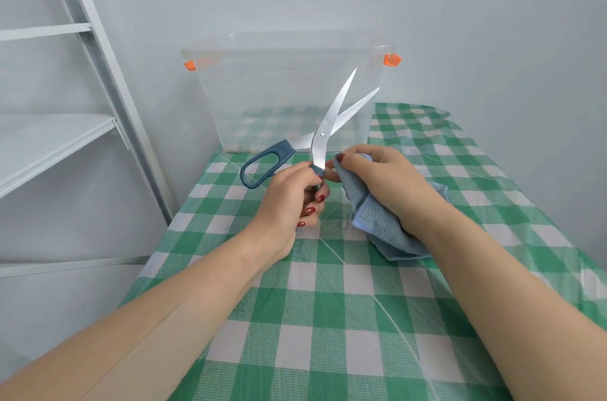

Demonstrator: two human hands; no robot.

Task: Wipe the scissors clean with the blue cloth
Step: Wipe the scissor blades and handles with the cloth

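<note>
Splayed steel scissors (323,133) in left hand (289,198), terry blue cloth (377,220) in right hand (389,180)

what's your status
Left hand grips blue-handled steel scissors, blades open. Right hand holds blue terry cloth at blade base. Clear plastic bin stands behind.

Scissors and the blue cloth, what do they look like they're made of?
The scissors: blades look like polished steel, bright and reflective; handles look like matte dark-blue plastic. The blue cloth: probably microfibre or terry, judging by its fuzzy looped pile.
</note>
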